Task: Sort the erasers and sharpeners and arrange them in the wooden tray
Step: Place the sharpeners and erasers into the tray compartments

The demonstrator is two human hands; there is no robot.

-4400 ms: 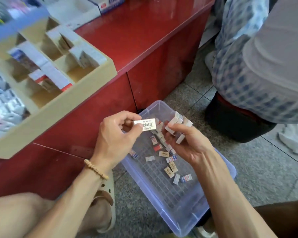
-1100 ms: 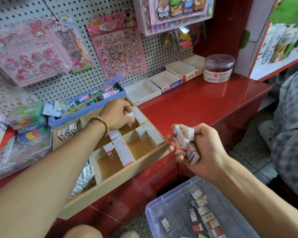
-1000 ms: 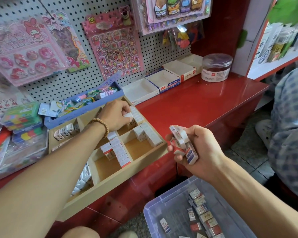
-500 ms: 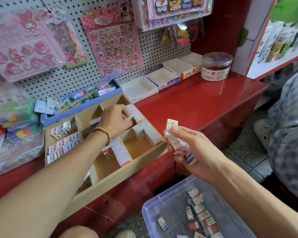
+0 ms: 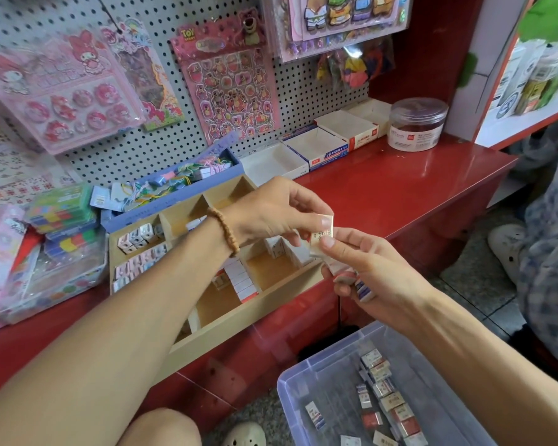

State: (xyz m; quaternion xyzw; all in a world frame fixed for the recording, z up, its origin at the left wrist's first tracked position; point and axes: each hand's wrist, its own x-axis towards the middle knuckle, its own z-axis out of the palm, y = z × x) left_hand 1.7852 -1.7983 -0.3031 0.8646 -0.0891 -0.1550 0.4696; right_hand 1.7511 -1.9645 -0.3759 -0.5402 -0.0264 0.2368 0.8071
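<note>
The wooden tray point(image 5: 239, 320) lies on the red counter, its compartments holding rows of wrapped erasers point(image 5: 242, 280) and small sharpeners point(image 5: 139, 235). My left hand point(image 5: 271, 210) reaches over the tray's right end and pinches a wrapped eraser point(image 5: 323, 219) by its top. My right hand point(image 5: 364, 268) grips a bunch of erasers point(image 5: 351, 280) and pinches the top one point(image 5: 319, 238) with its thumb, right under my left fingers. More loose erasers point(image 5: 380, 400) lie in the clear plastic bin point(image 5: 306, 375) on the floor below.
A pegboard with sticker packs point(image 5: 229, 85) backs the counter. Open white boxes point(image 5: 316, 146), a round clear jar point(image 5: 417, 123) and a blue box point(image 5: 174, 188) stand behind the tray. Another person in a checked garment point(image 5: 548, 252) sits at the right.
My left hand has left the tray compartment and moved right to my right hand, where it now pinches an eraser from the bunch. Earlier both hands were down over the bin.
</note>
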